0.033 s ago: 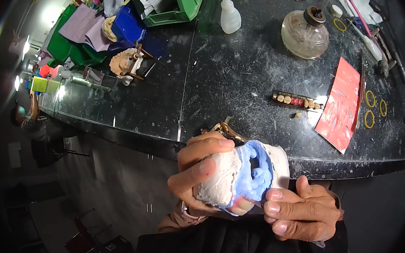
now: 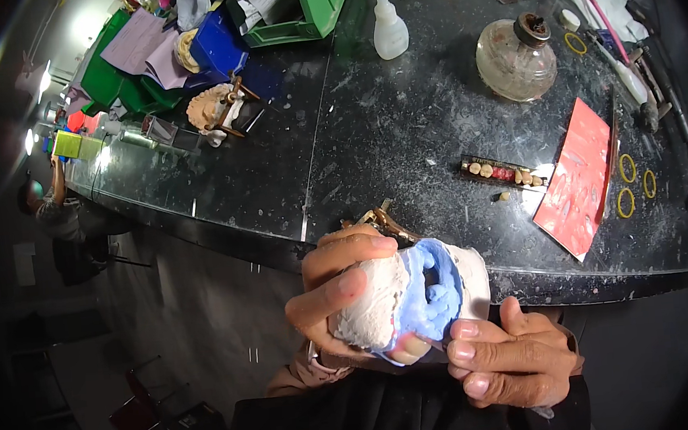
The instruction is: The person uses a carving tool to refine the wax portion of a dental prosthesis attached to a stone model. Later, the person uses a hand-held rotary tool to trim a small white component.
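My left hand [image 2: 338, 292] is wrapped round a white plaster dental cast [image 2: 371, 302], holding it tilted just off the table's near edge. Blue material [image 2: 435, 293] fills the middle of the cast, and pale teeth [image 2: 409, 349] show low on its near side. Part of a brass-coloured articulator [image 2: 385, 222] sticks out behind the fingers. Beside the cast, my right hand [image 2: 517, 355] has its fingers pinched together near the teeth. They close on a slim tool, mostly hidden; a small end [image 2: 543, 412] pokes out under the hand.
On the dark table [image 2: 387, 147] lie a strip of teeth [image 2: 506, 171], a red wax sheet [image 2: 576, 180] and yellow rubber bands [image 2: 626, 202]. Farther back stand a glass burner [image 2: 516, 64], a dropper bottle [image 2: 390, 29], another articulator [image 2: 219, 112] and green bins [image 2: 296, 17]. A person [image 2: 65, 209] sits far left.
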A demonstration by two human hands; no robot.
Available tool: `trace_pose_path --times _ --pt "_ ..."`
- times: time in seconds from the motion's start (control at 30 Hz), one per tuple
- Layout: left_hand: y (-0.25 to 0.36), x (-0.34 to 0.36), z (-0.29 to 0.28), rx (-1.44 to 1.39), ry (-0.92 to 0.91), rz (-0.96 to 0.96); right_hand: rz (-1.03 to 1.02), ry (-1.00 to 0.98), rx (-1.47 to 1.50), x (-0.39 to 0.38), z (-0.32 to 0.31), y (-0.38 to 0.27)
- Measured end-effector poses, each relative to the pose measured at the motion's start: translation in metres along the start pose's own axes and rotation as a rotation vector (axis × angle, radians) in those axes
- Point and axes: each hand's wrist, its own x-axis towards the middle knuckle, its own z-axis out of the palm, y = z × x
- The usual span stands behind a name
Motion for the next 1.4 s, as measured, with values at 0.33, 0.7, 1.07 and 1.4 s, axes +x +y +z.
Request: trace_pose_path --times 0.33,0.7,1.07,1.4 --pt "0.0 0.001 -0.004 0.035 -0.073 -0.012 0.177 -0.21 0.517 0.002 -0.021 0.011" --pt "0.006 0.003 -0.001 0.051 -0.114 -0.061 0.322 0.041 0.177 0.017 -0.013 -0.019" --pt "-0.001 0.002 0.005 0.032 -0.026 0.012 0.276 0.001 0.18 0.019 -0.013 -0.01" --pt "0.001 0.0 0.003 0.047 -0.023 -0.033 0.304 0.056 0.303 0.017 -0.009 -0.008"
